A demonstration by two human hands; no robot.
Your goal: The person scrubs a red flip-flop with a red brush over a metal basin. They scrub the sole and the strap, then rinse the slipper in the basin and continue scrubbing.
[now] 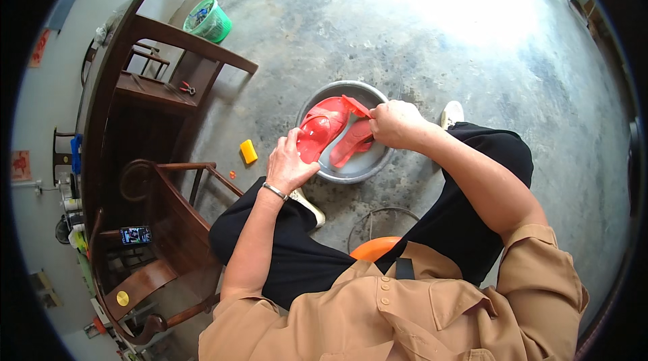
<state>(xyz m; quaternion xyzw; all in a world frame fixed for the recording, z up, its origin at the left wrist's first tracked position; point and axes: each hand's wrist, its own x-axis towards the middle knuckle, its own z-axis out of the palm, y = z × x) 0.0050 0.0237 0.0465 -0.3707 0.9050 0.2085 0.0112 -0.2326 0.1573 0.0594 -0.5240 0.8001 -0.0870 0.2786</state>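
A round grey basin stands on the floor between my feet, with cloudy water in its bottom. My left hand grips the heel end of a wet, shiny red slipper, tilted over the basin's left side. A second red slipper lies inside the basin, partly in the water. Above it, my right hand pinches a small red object, perhaps a brush, near the first slipper's toe. My fingers hide its near end.
A yellow block lies on the concrete floor left of the basin. Dark wooden furniture fills the left side, bearing red-handled pincers. A phone rests on a wooden chair. Farther off stands a green bin.
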